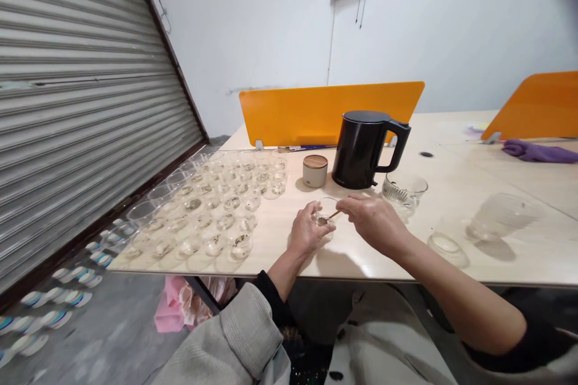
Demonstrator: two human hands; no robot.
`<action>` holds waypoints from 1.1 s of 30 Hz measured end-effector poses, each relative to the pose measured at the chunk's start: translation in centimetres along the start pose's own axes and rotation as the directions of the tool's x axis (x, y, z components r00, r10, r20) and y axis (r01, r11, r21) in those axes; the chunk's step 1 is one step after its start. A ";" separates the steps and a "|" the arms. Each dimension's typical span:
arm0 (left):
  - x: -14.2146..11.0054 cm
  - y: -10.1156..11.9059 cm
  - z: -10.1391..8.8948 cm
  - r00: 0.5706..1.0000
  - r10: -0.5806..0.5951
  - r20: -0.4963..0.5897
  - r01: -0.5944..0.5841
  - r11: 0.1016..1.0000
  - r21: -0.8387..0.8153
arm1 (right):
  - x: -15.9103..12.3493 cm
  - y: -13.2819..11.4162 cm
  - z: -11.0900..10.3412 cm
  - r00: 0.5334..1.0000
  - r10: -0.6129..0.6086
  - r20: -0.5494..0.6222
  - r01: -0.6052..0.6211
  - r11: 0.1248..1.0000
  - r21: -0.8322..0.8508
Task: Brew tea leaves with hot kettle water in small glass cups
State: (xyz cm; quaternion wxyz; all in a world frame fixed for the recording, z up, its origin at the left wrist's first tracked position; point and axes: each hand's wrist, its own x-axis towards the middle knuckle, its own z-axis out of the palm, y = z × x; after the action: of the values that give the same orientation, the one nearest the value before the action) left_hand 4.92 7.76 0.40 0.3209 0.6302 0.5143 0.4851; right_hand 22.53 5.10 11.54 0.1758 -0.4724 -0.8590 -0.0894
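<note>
Near the table's front edge, my left hand (306, 230) is closed around a small clear cup (323, 222) with something dark inside. My right hand (371, 218) pinches a thin brown stick (335, 215), its lower end dipping into that cup. Whether the stick's tip has a scoop cannot be made out. Rows of small clear cups (241, 246), many with dark bits at the bottom, stand to the left of my hands. Just beyond the held cup is a pale canister (315, 175) with a wooden lid.
A black kettle (359, 150) stands behind my right hand, beside a ribbed glass cup (401, 188). To the right lie a clear ring-shaped object (445, 243) and stacked clear cups (501, 216). Orange dividers (293, 111) and a purple cloth (539, 151) are farther back.
</note>
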 end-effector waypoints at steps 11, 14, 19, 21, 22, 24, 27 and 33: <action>-0.3 0.4 -0.4 1.000 0.000 -0.018 0.000 1.000 -0.001 | -0.2 -0.5 0.1 1.000 0.020 -0.017 -0.020 1.000 -0.023; -0.3 0.5 -0.4 1.000 -0.014 -0.021 0.014 1.000 -0.011 | -0.1 -0.6 0.4 0.998 0.043 -0.048 -0.046 0.997 -0.069; -0.3 0.3 -0.4 0.998 -0.040 -0.039 0.040 0.999 0.020 | -0.4 0.0 0.4 0.993 0.066 -0.095 -0.069 0.997 -0.022; -0.2 0.2 -0.4 0.997 -0.053 -0.049 0.054 0.998 0.029 | -0.6 0.4 0.3 0.986 0.087 -0.142 -0.080 0.995 0.054; -0.2 0.1 -0.4 0.997 -0.056 -0.057 0.058 0.998 0.036 | -0.8 0.6 0.3 0.980 0.103 -0.171 -0.087 0.991 0.100; -0.2 0.1 -0.3 0.996 -0.056 -0.065 0.060 0.997 0.051 | -1.2 1.1 0.1 0.962 0.144 -0.232 -0.099 0.975 0.198; -0.3 0.2 -0.2 0.997 -0.048 -0.066 0.052 0.997 0.057 | -1.7 1.8 -0.2 0.924 0.249 -0.290 -0.141 0.927 0.347; -0.3 0.5 -0.1 0.997 -0.035 -0.064 0.042 0.993 0.111 | -2.5 3.2 -0.5 0.820 0.529 -0.217 -0.309 0.729 0.610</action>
State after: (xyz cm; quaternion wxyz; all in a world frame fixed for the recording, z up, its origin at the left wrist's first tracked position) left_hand 5.04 7.30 0.78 0.2782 0.6218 0.5627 0.4683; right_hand 26.57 4.71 10.99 0.4808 -0.5602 -0.6647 0.1148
